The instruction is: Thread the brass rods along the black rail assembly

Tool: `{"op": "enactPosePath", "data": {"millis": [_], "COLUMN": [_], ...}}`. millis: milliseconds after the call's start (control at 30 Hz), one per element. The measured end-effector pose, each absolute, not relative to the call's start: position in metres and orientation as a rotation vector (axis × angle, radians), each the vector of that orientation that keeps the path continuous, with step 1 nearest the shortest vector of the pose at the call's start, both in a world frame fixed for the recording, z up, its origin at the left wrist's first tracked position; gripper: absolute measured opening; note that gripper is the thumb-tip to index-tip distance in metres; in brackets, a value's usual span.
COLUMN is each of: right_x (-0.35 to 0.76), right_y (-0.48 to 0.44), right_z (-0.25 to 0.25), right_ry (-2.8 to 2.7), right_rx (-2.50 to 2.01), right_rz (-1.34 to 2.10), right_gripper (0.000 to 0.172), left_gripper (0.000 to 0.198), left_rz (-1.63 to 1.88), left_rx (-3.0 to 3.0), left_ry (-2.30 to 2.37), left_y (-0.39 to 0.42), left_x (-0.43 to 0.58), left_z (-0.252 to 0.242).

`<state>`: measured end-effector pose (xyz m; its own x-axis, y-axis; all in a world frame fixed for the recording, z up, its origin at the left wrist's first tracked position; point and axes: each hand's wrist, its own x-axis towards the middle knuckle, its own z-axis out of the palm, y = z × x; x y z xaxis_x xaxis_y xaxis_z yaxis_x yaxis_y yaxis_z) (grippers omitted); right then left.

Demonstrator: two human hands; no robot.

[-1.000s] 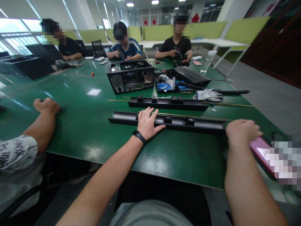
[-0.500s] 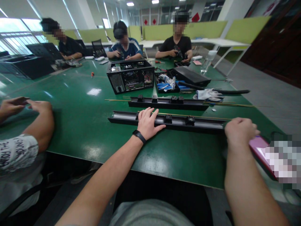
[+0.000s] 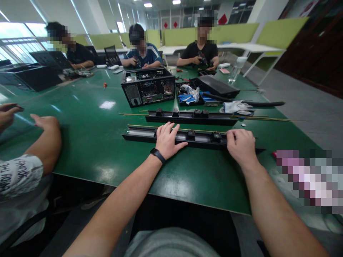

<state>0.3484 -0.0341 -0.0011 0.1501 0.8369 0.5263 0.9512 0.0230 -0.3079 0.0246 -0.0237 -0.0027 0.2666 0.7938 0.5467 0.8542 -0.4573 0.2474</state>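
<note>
A long black channel (image 3: 139, 136) with small black blocks set along it lies on the green table in front of me. My left hand (image 3: 167, 141) rests spread across this channel, left of its middle. Over the channel's right part, my right hand (image 3: 241, 144) is closed, pinching a thin brass-coloured rod (image 3: 203, 131) that runs leftward along the far edge. One small black block (image 3: 191, 135) sits between my hands, and another block (image 3: 215, 137) is just left of my right fingers. The channel's right end is partly hidden by that hand.
A second black channel (image 3: 177, 117) with thin rods lies behind. Farther back are an open computer case (image 3: 148, 89), a black box of gloves (image 3: 189, 95) and a white glove (image 3: 237, 107). A co-worker's arm (image 3: 48, 139) rests at left; other people sit opposite.
My right hand has moved left along the channel, and the rod's left end has slid left past my left hand. My left hand stays in place. The left neighbour's hands have parted.
</note>
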Motion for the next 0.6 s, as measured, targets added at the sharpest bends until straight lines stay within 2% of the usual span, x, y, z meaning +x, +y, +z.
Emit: {"op": "enactPosePath", "data": {"millis": [167, 600], "right_x": [0.3346, 0.3390], "right_y": [-0.0356, -0.0321], "right_z": [-0.0044, -0.0052], "right_ry": [-1.791, -1.751], "right_rx": [-1.670, -1.684], "right_rz": [-0.209, -0.195], "right_gripper": [0.035, 0.027], "left_gripper": [0.081, 0.080], "left_rz": [-0.950, -0.945], "left_rx": [-2.423, -2.425], "left_ry": [-1.580, -1.586], "left_y": [-0.0234, -0.0229], "left_x": [0.0261, 0.0260], "left_z": [-0.0038, -0.0040]}}
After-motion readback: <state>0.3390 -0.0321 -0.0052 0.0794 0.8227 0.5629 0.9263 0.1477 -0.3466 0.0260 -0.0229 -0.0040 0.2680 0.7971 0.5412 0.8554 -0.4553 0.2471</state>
